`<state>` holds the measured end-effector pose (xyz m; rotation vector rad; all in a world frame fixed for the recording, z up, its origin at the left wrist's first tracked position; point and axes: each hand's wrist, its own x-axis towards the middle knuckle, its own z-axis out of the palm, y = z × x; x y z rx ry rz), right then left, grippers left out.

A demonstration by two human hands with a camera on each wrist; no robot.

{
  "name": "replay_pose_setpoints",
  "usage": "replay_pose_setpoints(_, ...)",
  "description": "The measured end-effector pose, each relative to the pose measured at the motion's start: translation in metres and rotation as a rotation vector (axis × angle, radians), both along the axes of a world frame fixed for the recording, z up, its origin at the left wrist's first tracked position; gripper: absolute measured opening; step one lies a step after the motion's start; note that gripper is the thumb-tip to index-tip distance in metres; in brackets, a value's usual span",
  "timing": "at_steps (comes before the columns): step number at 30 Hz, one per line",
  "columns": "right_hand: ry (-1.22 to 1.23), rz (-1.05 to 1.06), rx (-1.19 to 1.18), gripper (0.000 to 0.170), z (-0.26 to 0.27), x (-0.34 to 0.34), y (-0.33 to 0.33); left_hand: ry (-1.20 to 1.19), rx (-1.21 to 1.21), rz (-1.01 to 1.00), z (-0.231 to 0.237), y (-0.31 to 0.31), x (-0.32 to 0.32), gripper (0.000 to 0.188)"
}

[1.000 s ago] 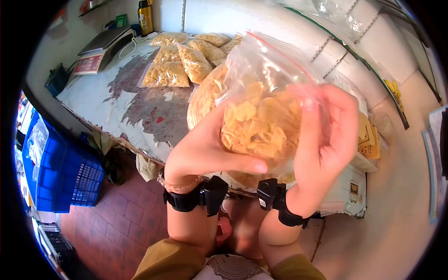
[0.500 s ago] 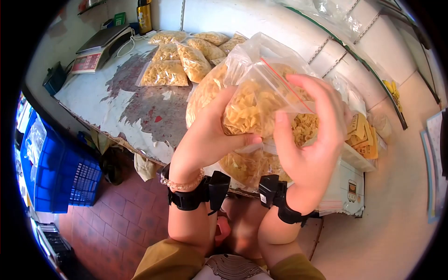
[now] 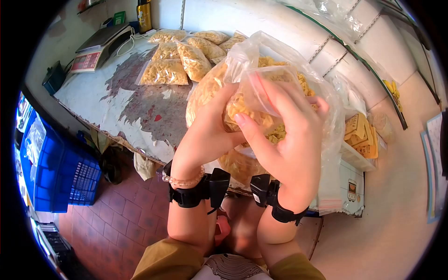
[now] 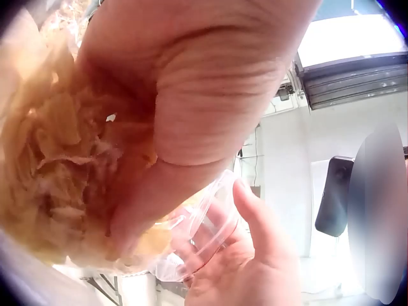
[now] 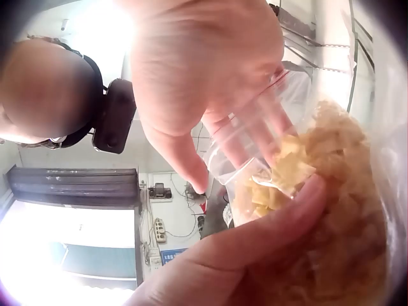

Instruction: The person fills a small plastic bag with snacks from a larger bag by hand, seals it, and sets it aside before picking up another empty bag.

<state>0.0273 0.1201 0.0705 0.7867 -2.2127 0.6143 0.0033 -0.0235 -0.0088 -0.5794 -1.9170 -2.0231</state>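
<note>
Left hand (image 3: 201,133) grips the filled bag (image 3: 254,111) mid-frame while right hand (image 3: 296,135), spread, touches its mouth (image 3: 261,88), probably preparing sealing, needing careful alignment.

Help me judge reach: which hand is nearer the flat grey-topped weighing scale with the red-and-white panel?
Left. The left hand is right of the scale, toward the person; the right hand is farther right.

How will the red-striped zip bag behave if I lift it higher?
The zip bag will probably flop at its mouth, where the clear film bends. It looks fairly light for its size, since the yellow pieces inside are thin with gaps between them. Its glossy surface may be slightly slippery.
</note>
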Motion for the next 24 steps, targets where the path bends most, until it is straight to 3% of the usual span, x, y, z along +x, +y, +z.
replay_pose_setpoints(5, 0.003, 0.084, -0.058, 0.021, -0.017, -0.017, -0.001, -0.005, -0.159, 0.087, 0.003, -0.001, 0.001, 0.077)
replay_pose_setpoints(7, -0.099, 0.097, -0.079, 0.013, -0.017, -0.018, -0.001, 0.035, -0.221, 0.140, 0.002, -0.001, 0.001, 0.077)
replay_pose_setpoints(11, -0.174, 0.131, -0.105, 0.014, -0.019, -0.021, -0.004, 0.013, -0.204, 0.140, 0.002, -0.001, 0.001, 0.079)
replay_pose_setpoints(13, -0.261, 0.099, -0.226, 0.021, -0.019, -0.020, -0.007, -0.029, -0.174, 0.109, 0.002, -0.001, 0.000, 0.079)
replay_pose_setpoints(15, -0.253, 0.099, -0.206, 0.022, -0.019, -0.021, -0.006, 0.102, -0.262, 0.180, 0.002, -0.002, 0.000, 0.075)
replay_pose_setpoints(19, -0.250, 0.134, -0.122, 0.020, -0.019, -0.021, -0.007, 0.091, -0.220, 0.132, 0.000, 0.001, -0.002, 0.068)
replay_pose_setpoints(21, -0.256, 0.160, -0.128, 0.020, -0.022, -0.023, -0.005, -0.151, 0.008, -0.060, -0.001, 0.003, -0.004, 0.062)
replay_pose_setpoints(24, -0.312, 0.117, -0.102, 0.020, -0.022, -0.024, -0.002, -0.012, -0.102, -0.005, 0.002, 0.004, -0.003, 0.060)
